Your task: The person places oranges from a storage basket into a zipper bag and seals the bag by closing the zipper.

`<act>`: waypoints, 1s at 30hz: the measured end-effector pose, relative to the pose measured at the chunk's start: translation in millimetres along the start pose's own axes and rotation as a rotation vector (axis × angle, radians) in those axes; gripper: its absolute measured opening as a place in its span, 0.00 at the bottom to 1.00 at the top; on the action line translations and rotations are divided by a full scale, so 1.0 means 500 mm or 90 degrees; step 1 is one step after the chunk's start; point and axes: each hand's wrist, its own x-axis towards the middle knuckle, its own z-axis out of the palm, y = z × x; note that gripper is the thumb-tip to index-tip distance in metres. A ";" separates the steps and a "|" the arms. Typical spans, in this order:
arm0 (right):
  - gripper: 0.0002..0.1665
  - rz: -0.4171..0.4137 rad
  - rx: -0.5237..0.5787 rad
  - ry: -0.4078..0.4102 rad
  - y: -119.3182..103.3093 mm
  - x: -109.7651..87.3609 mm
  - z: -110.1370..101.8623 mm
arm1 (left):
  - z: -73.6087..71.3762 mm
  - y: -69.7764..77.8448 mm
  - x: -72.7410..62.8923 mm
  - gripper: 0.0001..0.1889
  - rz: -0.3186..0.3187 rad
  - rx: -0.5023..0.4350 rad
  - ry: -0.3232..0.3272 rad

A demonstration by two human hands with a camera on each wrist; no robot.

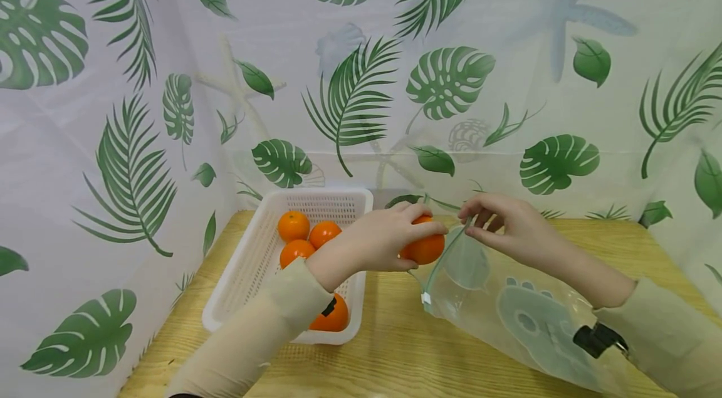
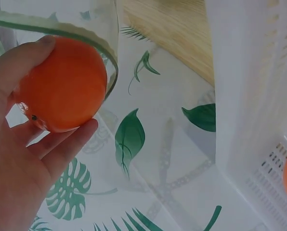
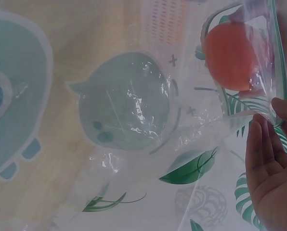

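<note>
My left hand (image 1: 389,235) grips an orange (image 1: 424,247), thumb on one side and fingers on the other, at the mouth of a clear zip bag (image 1: 479,298) printed with pale cartoon shapes. In the left wrist view the bag's green-edged opening curves around the orange (image 2: 64,86). The thumb and fingers of my right hand (image 1: 507,225) pinch the bag's rim, holding the mouth apart. Seen through the plastic in the right wrist view, the orange (image 3: 232,55) sits right at the opening. A white slider (image 1: 426,299) hangs at the near end of the zip.
To the left stands a white perforated basket (image 1: 225,298) with several oranges (image 1: 293,226) in it, partly hidden by my left forearm. Beneath everything is a wood-grain table (image 1: 395,354). A leaf-patterned sheet (image 1: 361,103) hangs along the back and sides.
</note>
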 end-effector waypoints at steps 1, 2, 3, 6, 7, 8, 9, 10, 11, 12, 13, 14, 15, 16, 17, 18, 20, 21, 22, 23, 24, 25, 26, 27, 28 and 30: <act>0.12 0.000 -0.001 0.001 0.000 0.000 0.000 | 0.002 0.002 0.001 0.36 0.005 0.003 0.000; 0.12 0.000 -0.001 0.002 -0.001 0.000 0.000 | 0.003 0.004 0.003 0.36 0.012 0.006 -0.001; 0.12 -0.001 -0.002 0.003 -0.001 0.000 0.000 | 0.005 0.006 0.004 0.36 0.017 0.010 -0.002; 0.12 -0.009 -0.002 0.012 -0.002 0.000 0.001 | 0.010 0.010 0.005 0.37 0.029 0.020 -0.007; 0.12 -0.012 -0.003 0.015 -0.002 -0.001 0.001 | 0.011 0.012 0.005 0.38 0.035 0.026 -0.008; 0.12 -0.016 -0.003 0.019 -0.002 0.000 0.001 | 0.011 0.012 0.006 0.39 0.038 0.030 -0.008; 0.12 -0.020 -0.004 0.023 -0.002 0.000 0.000 | 0.013 0.013 0.006 0.39 0.040 0.035 -0.007; 0.13 -0.025 -0.006 0.028 -0.002 -0.001 0.000 | 0.013 0.013 0.007 0.40 0.043 0.036 -0.006; 0.13 -0.029 -0.006 0.031 -0.001 0.000 0.000 | 0.012 0.013 0.007 0.40 0.044 0.037 -0.004; 0.13 -0.034 -0.008 0.034 -0.001 0.000 0.000 | 0.012 0.013 0.007 0.40 0.045 0.037 -0.004; 0.14 -0.039 -0.009 0.037 0.000 0.000 0.000 | 0.012 0.012 0.008 0.40 0.046 0.037 -0.003; 0.14 -0.045 -0.011 0.038 0.001 0.000 0.000 | 0.012 0.011 0.008 0.40 0.045 0.034 -0.005; 0.15 -0.053 -0.014 0.039 0.002 0.000 0.000 | 0.012 0.011 0.008 0.40 0.044 0.033 -0.006; 0.16 -0.061 -0.016 0.039 0.003 0.001 0.001 | 0.011 0.011 0.008 0.39 0.043 0.031 -0.007; 0.16 -0.068 -0.019 0.038 0.004 0.001 0.001 | 0.012 0.010 0.007 0.39 0.043 0.031 -0.009; 0.17 -0.074 -0.021 0.039 0.005 0.001 0.002 | 0.012 0.009 0.007 0.39 0.043 0.031 -0.010; 0.16 -0.084 -0.020 0.040 0.007 0.002 0.002 | 0.013 0.007 0.006 0.40 0.041 0.036 -0.012; 0.16 -0.084 -0.022 0.045 0.007 0.002 0.002 | 0.013 0.007 0.005 0.40 0.039 0.037 -0.013; 0.15 -0.082 -0.023 0.048 0.007 0.003 0.001 | 0.013 0.006 0.004 0.41 0.036 0.037 -0.014; 0.15 -0.080 -0.024 0.053 0.006 0.004 0.000 | 0.013 0.005 0.002 0.41 0.034 0.036 -0.015; 0.15 -0.076 -0.024 0.056 0.005 0.006 -0.002 | 0.012 0.003 0.001 0.40 0.029 0.035 -0.017; 0.15 -0.073 -0.025 0.058 0.004 0.006 -0.004 | 0.012 0.002 -0.001 0.40 0.026 0.032 -0.019; 0.16 -0.070 -0.028 0.061 0.003 0.007 -0.005 | 0.011 0.000 -0.004 0.39 0.021 0.031 -0.022; 0.16 -0.066 -0.031 0.062 0.002 0.008 -0.006 | 0.011 -0.002 -0.006 0.38 0.019 0.029 -0.024; 0.16 -0.065 -0.031 0.062 0.002 0.008 -0.007 | 0.010 -0.003 -0.008 0.38 0.017 0.028 -0.026; 0.15 -0.061 -0.029 0.060 0.003 0.007 -0.007 | 0.011 -0.008 -0.013 0.36 0.013 0.030 -0.027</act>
